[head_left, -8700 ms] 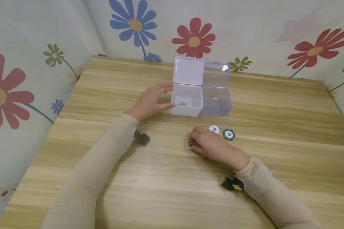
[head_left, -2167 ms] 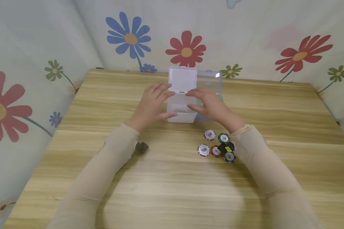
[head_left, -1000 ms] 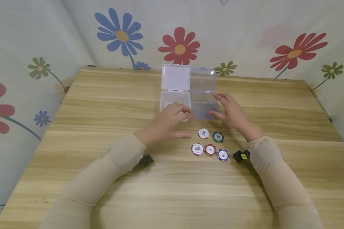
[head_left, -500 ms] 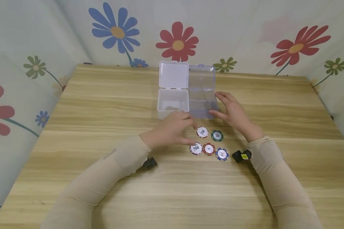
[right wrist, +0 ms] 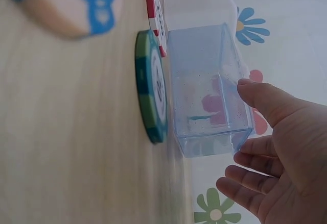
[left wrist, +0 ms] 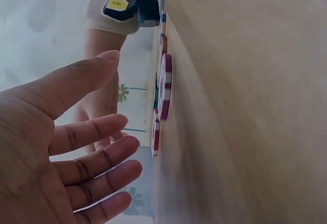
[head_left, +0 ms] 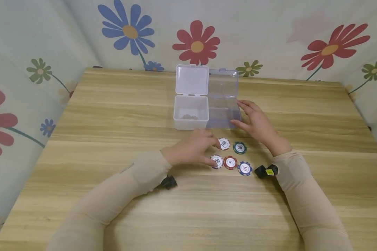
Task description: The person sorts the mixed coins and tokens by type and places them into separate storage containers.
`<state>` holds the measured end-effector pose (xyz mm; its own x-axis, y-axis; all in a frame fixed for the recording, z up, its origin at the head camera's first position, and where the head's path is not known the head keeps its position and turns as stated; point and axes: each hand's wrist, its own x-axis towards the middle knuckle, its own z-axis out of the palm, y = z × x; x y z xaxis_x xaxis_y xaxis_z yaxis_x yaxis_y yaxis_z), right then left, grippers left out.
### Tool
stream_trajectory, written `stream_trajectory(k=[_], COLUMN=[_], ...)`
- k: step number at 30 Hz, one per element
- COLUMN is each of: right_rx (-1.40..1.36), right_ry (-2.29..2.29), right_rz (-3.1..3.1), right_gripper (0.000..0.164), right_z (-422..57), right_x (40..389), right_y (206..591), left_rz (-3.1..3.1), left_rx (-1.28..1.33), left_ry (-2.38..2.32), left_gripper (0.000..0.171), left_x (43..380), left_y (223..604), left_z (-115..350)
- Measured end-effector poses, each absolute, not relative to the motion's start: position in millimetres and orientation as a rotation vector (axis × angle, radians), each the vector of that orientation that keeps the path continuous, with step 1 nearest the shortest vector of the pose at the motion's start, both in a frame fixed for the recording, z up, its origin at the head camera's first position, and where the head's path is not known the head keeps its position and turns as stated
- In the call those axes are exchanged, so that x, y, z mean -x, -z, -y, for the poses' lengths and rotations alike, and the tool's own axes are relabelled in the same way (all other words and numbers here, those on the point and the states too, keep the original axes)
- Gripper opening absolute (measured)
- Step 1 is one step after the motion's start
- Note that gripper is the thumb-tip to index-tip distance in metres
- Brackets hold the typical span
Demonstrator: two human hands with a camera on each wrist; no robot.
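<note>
- A wooden table (head_left: 113, 115) is sitting in front of flower-printed walls (head_left: 270, 38), with two sleeved arms reaching in over it.
- The left hand (head_left: 191, 152) is hovering low over the cluster of chips, fingers loosely spread and straight in the left wrist view, gripping nothing.
- Its fingertips are lying right at the white 500 chip (head_left: 217, 161), partly covering it from above; whether they are actually touching it I cannot quite tell.
- That chip is lying flat just to the right of the fingers, with the red chip (head_left: 230, 162) beside it and the blue chip (head_left: 244, 168) further right.
- The white 100 chip (head_left: 224, 143) and the green chip (head_left: 239, 147) are lying in the row behind, toward the boxes.
- The right hand (head_left: 257, 122) is resting open against the right side of the clear box (head_left: 223, 104), fingers extended, thumb near its front corner.
- The white box (head_left: 191, 111) is standing open, touching the clear one's left side, something small and dim inside.
- The left hand is plainly the nearer one to the chips.
</note>
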<state>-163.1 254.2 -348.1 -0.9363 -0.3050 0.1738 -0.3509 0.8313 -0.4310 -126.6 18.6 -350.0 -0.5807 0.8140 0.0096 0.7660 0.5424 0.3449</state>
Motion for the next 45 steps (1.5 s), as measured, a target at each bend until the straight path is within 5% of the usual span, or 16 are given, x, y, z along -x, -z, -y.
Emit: stream_trajectory(k=[25, 45], right_rx=[-0.501, -0.481], right_ry=[-0.758, -0.752], right_rz=[2.931, 2.941], right_gripper=[0.07, 0.07], right_z=[-248, -254], right_x=[164, 164], right_y=[345, 349], left_rz=[-2.654, -2.679], left_rx=[-1.503, -1.477], left_ry=[-0.387, -0.49], left_gripper=[0.03, 0.035], left_x=[124, 133], left_y=[365, 346], left_z=[-21, -15])
